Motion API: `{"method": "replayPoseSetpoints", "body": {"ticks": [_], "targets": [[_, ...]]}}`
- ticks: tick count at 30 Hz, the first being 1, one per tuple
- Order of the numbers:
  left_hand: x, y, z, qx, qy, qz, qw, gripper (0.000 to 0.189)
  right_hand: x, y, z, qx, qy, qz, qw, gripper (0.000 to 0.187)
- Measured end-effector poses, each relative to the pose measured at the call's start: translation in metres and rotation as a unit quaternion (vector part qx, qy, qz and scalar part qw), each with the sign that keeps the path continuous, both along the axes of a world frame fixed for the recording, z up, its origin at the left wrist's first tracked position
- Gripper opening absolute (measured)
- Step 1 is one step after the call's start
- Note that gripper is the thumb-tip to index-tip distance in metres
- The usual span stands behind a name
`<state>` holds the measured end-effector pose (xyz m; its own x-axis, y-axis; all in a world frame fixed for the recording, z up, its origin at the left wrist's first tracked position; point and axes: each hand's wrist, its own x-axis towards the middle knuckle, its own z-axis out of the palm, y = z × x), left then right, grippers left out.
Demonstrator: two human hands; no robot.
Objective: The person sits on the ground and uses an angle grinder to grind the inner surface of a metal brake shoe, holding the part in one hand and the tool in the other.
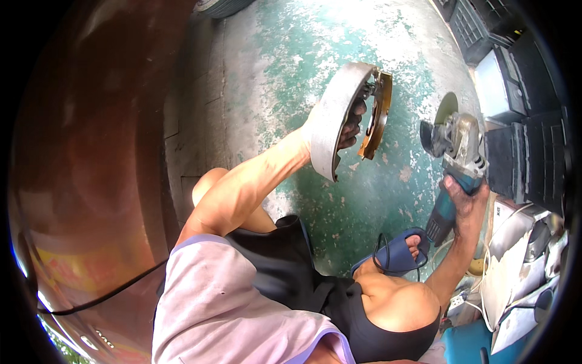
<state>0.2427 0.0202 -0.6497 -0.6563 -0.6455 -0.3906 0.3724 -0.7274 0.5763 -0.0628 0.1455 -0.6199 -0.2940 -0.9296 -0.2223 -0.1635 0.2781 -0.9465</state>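
My left hand (350,125) grips a pair of curved drum brake shoes, held up over the floor. The near shoe (338,113) has a wide grey lining face; the far shoe (381,116) shows brownish-yellow metal, and small hardware joins them near the top. Part of the hand is hidden behind the near shoe. To the right, my right hand (466,198) is closed around the teal body of an angle grinder (461,150). Its disc (447,108) and dark guard are at the upper end, apart from the shoes. Both hands look blackened.
Worn green-painted concrete floor (363,200) lies below. A reddish-brown vehicle panel (91,136) fills the left side, with a black cable (109,293) across it. Batteries or dark cases (504,159), a white box (495,86) and cluttered cartons with cords (514,227) line the right.
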Motion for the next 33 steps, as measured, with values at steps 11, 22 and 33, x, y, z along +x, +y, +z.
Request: {"method": "replayPoseSetpoints", "body": {"ticks": [11, 22, 33], "targets": [[-0.006, -0.017, -0.002, 0.062, 0.111, -0.010, 0.992, 0.043, 0.005, -0.035, -0.006, 0.019, -0.249, 0.077, 0.965, 0.056], [-0.006, -0.021, 0.015, -0.036, -0.159, 0.102, 0.981, 0.016, 0.018, -0.061, -0.001, 0.031, -0.193, 0.128, 0.972, 0.065], [-0.011, -0.016, 0.024, -0.097, -0.262, 0.120, 0.953, 0.015, 0.029, -0.063, -0.004, 0.009, -0.141, 0.151, 0.978, 0.052]]}}
